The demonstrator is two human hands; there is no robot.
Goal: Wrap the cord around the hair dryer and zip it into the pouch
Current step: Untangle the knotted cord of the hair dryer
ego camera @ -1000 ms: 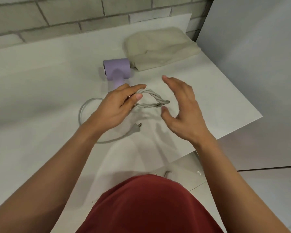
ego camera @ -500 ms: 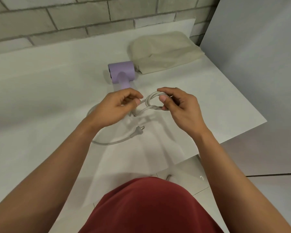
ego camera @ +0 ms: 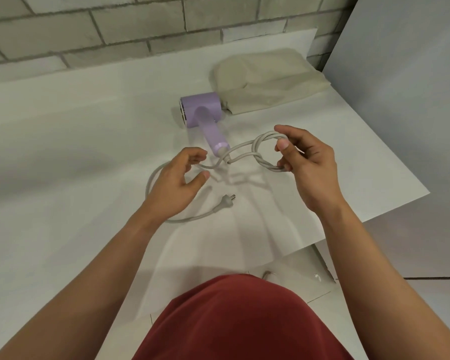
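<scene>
White surface under a brick wall carries it all. Cord is only part gathered: a few loops off the dryer handle's end are pinched by the right hand, thumb against fingers; none goes round the dryer yet, as I judge. Slack runs just beside the left hand, loosely spread, holding nothing. Plug lies free toward the near edge. Pouch sits at the far right corner, dryer just beside it, outside.
</scene>
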